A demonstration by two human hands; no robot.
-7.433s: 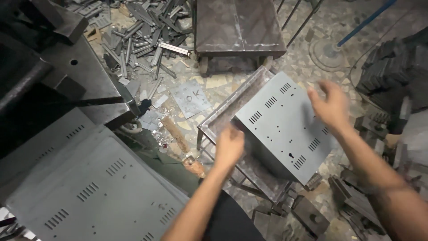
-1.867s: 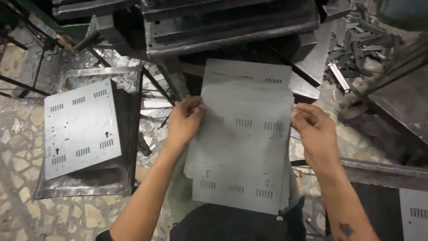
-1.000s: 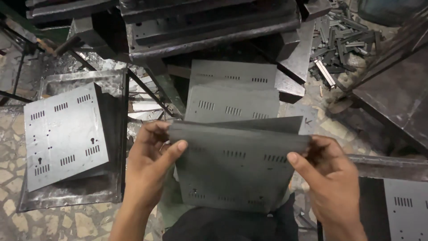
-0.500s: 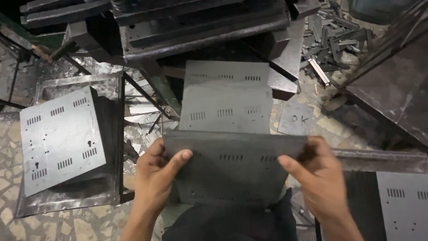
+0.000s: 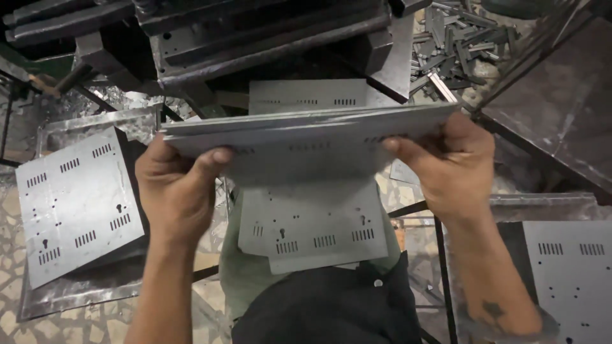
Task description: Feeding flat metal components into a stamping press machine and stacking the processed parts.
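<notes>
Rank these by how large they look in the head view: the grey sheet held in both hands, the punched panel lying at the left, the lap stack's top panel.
1. Grey sheet, widest, though tilted and nearest the camera.
2. Left panel and lap panel look alike; the lap panel is partly covered, so their order is unsure.

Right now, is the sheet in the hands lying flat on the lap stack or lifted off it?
Lifted. Left hand and right hand grip the metal sheet by its ends, raised nearly edge-on above the lap stack.
</notes>
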